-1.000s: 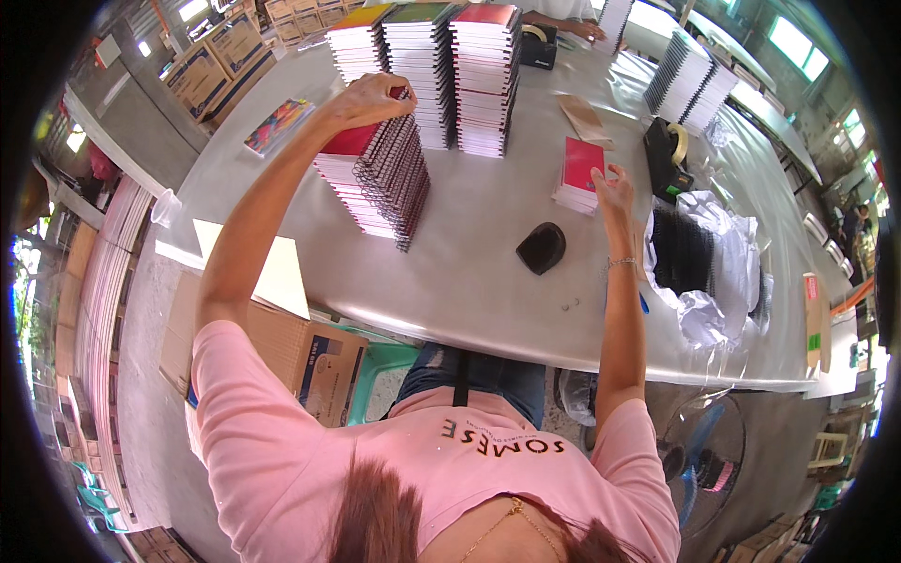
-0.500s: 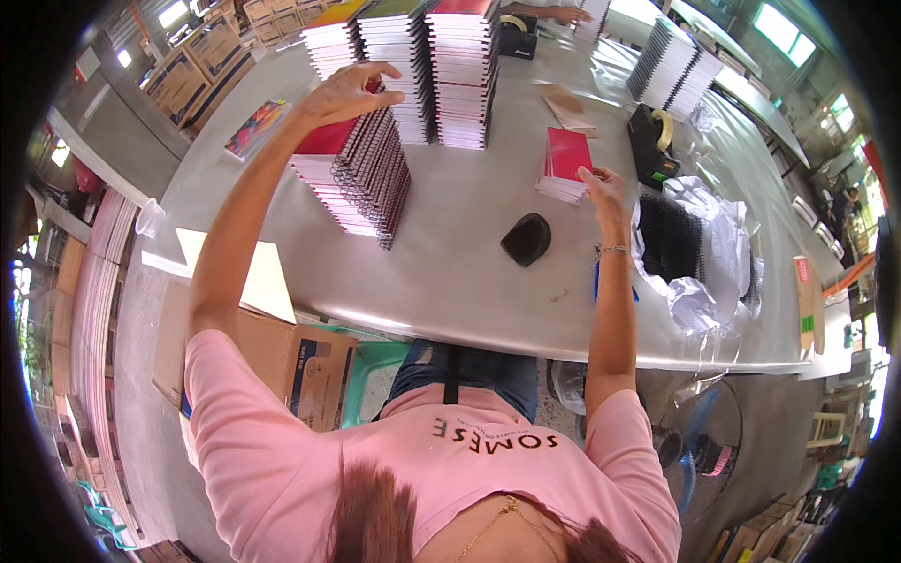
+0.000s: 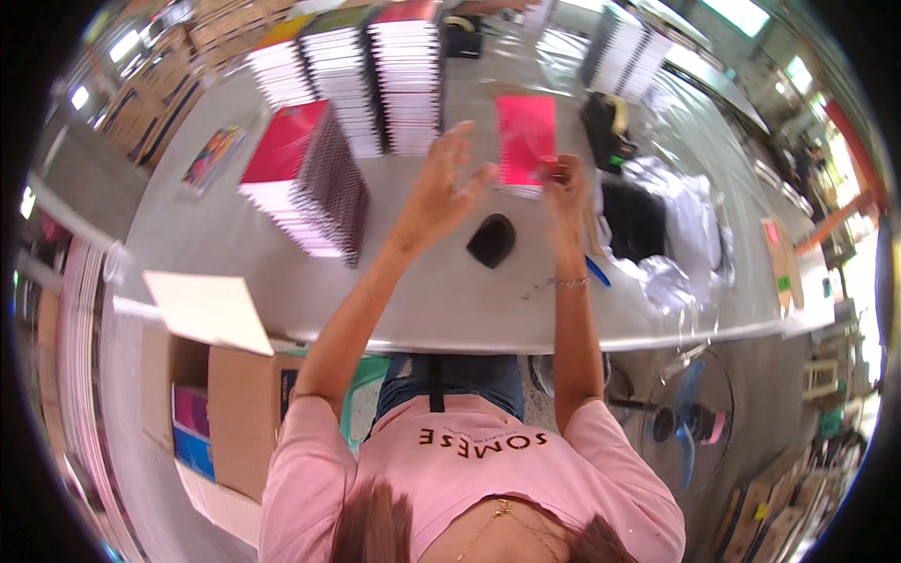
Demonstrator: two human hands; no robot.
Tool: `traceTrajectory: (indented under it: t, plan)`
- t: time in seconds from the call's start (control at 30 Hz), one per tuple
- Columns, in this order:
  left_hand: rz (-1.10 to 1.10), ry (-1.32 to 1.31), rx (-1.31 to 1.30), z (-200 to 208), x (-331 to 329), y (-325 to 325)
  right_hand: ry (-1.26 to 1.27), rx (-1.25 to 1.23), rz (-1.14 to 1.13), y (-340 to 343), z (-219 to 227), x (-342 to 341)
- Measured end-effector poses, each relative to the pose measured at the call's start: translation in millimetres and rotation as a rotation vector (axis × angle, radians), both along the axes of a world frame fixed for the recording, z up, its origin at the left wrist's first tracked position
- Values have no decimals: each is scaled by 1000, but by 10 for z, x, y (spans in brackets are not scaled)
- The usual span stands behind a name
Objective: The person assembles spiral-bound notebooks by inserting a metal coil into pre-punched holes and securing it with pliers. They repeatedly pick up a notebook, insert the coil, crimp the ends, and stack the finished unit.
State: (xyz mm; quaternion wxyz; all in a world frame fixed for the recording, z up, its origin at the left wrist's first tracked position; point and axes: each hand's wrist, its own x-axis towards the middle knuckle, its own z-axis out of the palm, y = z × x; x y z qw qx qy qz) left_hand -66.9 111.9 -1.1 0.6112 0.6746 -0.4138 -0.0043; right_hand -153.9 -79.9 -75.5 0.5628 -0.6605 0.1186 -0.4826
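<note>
My right hand [image 3: 564, 188] pinches the lower right corner of a red-covered booklet [image 3: 526, 136], somewhat smeared by motion. White page edges show below it; I cannot tell whether the booklet is fully off the small pile there. Just left of it, my left hand [image 3: 443, 188] hovers over the table with fingers apart and holds nothing. To the left stands a stack of red spiral notebooks [image 3: 305, 183], their black coils turned to the right. Between my forearms lies a black rounded object [image 3: 492, 240].
Taller notebook stacks [image 3: 408, 84] stand at the back. On the right are a black tape dispenser [image 3: 605, 127], black coils [image 3: 633, 220] and crumpled white wrapping [image 3: 690, 235]. An open cardboard box [image 3: 239, 413] sits at the near left, and a fan [image 3: 690, 422] below the table's right side.
My left hand has left the red notebook stack and come right, to the middle. My right hand stays at the red booklet, which now shows larger and more face-on. The view has shifted.
</note>
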Motion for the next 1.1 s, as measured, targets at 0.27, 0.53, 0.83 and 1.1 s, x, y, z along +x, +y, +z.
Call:
traceTrajectory:
  t: [0.27,0.53,0.83,1.1]
  plan:
    - [-127,57,163,-311,-39,305,347,-252,-139,189,175,-732]
    - [24,-565,723,-363,-242,980,1468,-325,-1016,-1735,-469,-2373]
    - [195,-584,676,-725,-480,965,1049,-380,-1064,-1728,-378,-2471]
    - [361,-417,524,-887,-624,775,192,75,-601,-1342,21,-2215]
